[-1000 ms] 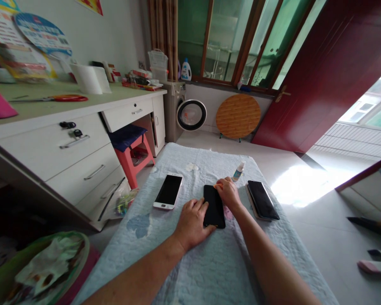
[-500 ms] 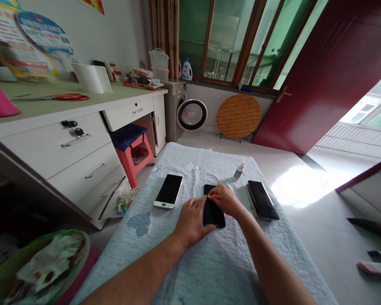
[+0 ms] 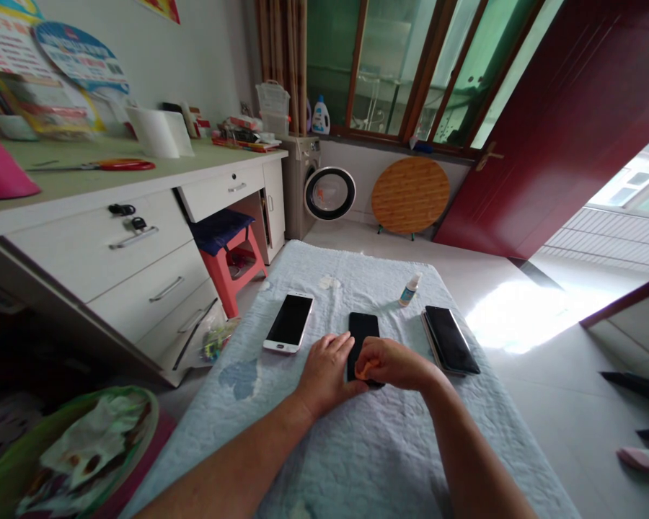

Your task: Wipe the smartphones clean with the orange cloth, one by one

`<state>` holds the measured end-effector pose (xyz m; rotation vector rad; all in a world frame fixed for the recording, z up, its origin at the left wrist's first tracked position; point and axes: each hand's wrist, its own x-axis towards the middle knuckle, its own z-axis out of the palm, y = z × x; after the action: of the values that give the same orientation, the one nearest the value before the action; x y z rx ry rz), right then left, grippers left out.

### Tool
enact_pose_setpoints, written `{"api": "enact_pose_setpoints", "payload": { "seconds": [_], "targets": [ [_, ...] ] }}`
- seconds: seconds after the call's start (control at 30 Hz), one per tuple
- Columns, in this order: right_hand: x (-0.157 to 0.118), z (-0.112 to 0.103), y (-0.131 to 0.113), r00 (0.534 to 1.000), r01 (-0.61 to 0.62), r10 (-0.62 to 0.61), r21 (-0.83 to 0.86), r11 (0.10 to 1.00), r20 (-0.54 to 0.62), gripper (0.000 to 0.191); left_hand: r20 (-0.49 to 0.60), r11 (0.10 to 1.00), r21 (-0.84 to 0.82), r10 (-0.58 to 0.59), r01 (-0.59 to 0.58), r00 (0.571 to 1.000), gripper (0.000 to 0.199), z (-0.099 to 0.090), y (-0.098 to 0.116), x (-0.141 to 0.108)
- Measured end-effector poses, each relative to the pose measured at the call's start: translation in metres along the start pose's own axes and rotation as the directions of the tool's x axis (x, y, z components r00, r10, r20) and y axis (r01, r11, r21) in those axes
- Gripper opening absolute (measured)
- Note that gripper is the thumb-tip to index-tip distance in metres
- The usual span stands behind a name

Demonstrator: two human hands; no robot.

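A black phone (image 3: pixel 363 324) lies face up on the light blue quilted cloth (image 3: pixel 324 447). My left hand (image 3: pixel 324 371) steadies it, fingers along its left edge and thumb at the bottom end. Bunched in my right hand (image 3: pixel 392 360) is a small orange cloth (image 3: pixel 365 369), pressed on the lower part of the screen. Left of the hands lies a white phone (image 3: pixel 289 322) with a dark screen. To the right, a dark phone (image 3: pixel 450 339) rests on another flat, pale-edged item. Beyond the hands stands a small spray bottle (image 3: pixel 409 290) with a white top.
A white desk (image 3: pixel 140 263) with drawers runs along the left, with a red stool (image 3: pixel 227 285) tucked beside it. At lower left is a waste basket (image 3: pixel 151 411) full of rubbish. A washing machine (image 3: pixel 298 191) with its door open and a round wooden tabletop (image 3: pixel 411 194) stand at the back.
My right hand has slid with the orange cloth from the upper part of the black phone down to its lower part. My left hand stays at the phone's left edge.
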<state>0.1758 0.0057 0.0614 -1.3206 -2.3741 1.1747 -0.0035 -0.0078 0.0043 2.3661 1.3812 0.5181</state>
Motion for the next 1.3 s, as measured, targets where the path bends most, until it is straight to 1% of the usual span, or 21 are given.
{"api": "enact_pose_setpoints", "payload": {
  "seconds": [0.07,0.1,0.17,0.23,0.3,0.37,0.43,0.47,0.5,0.53,0.6,0.67,0.73,0.87,0.97,1.1,1.2,1.3],
  "targets": [
    [0.001,-0.001,0.007,0.997,-0.029,0.028,-0.006,1.000,-0.069,0.024,0.001,1.000,-0.003,-0.003,0.003,1.000,0.085,-0.001,0.001,0.000],
    [0.002,-0.001,0.011,0.991,-0.043,0.039,-0.030,0.999,-0.130,0.024,0.002,1.000,-0.005,-0.005,0.005,1.000,0.084,-0.002,0.001,0.000],
    [0.006,0.000,0.023,0.959,-0.083,0.052,-0.101,0.991,-0.278,0.022,0.004,1.000,-0.008,-0.006,0.006,1.000,0.082,-0.002,0.002,0.000],
    [0.011,0.002,0.035,0.905,-0.131,0.057,-0.149,0.980,-0.422,0.017,0.004,1.000,-0.013,-0.001,0.001,1.000,0.082,-0.002,0.002,0.000],
    [0.017,0.004,0.044,0.833,-0.188,0.062,-0.175,0.966,-0.549,0.015,-0.007,1.000,-0.015,0.008,-0.008,1.000,0.082,-0.002,0.002,0.000],
    [0.023,0.007,0.049,0.760,-0.248,0.071,-0.188,0.950,-0.645,0.017,-0.027,1.000,-0.017,0.018,-0.018,0.999,0.083,0.000,0.001,0.000],
    [0.027,0.010,0.051,0.703,-0.301,0.080,-0.193,0.934,-0.706,0.018,-0.045,1.000,-0.018,0.025,-0.026,0.999,0.084,0.001,0.001,0.000],
    [0.029,0.011,0.051,0.689,-0.318,0.082,-0.199,0.927,-0.720,0.018,-0.051,0.999,-0.019,0.026,-0.027,0.998,0.084,0.002,0.000,0.000],
    [0.030,0.012,0.050,0.685,-0.329,0.082,-0.207,0.921,-0.724,0.017,-0.055,0.999,-0.020,0.029,-0.030,0.998,0.084,0.002,0.000,0.000],
    [0.030,0.013,0.049,0.693,-0.330,0.079,-0.218,0.918,-0.717,0.018,-0.057,0.999,-0.021,0.030,-0.032,0.998,0.083,0.002,0.000,0.000],
    [0.029,0.014,0.048,0.727,-0.312,0.064,-0.246,0.918,-0.683,0.019,-0.054,0.999,-0.021,0.033,-0.035,0.998,0.083,0.003,0.000,0.000],
    [0.028,0.015,0.049,0.754,-0.286,0.042,-0.270,0.919,-0.655,0.015,-0.050,0.999,-0.020,0.033,-0.034,0.998,0.084,0.003,0.000,0.000],
    [0.026,0.015,0.051,0.768,-0.270,0.028,-0.283,0.920,-0.639,0.016,-0.047,0.999,-0.017,0.033,-0.034,0.998,0.083,0.003,-0.001,0.001],
    [0.024,0.013,0.053,0.780,-0.261,0.040,-0.266,0.928,-0.624,0.019,-0.041,0.999,-0.018,0.035,-0.036,0.999,0.083,0.002,-0.001,0.001],
    [0.022,0.011,0.049,0.807,-0.201,0.009,-0.260,0.944,-0.590,0.020,-0.032,0.999,-0.028,0.036,-0.037,0.999,0.083,0.001,-0.001,0.001],
    [0.017,0.010,0.038,0.876,-0.095,-0.040,-0.252,0.963,-0.481,0.023,-0.027,0.999,-0.043,0.031,-0.032,0.999,0.081,-0.001,0.000,0.000],
    [0.013,0.009,0.030,0.920,-0.069,-0.034,-0.247,0.967,-0.391,0.025,-0.023,0.999,-0.044,0.020,-0.021,1.000,0.080,-0.002,0.001,-0.001],
    [0.008,0.006,0.022,0.954,-0.040,-0.031,-0.231,0.972,-0.298,0.024,-0.006,1.000,-0.028,0.006,-0.006,1.000,0.080,-0.002,0.002,0.000]
  ]
}}
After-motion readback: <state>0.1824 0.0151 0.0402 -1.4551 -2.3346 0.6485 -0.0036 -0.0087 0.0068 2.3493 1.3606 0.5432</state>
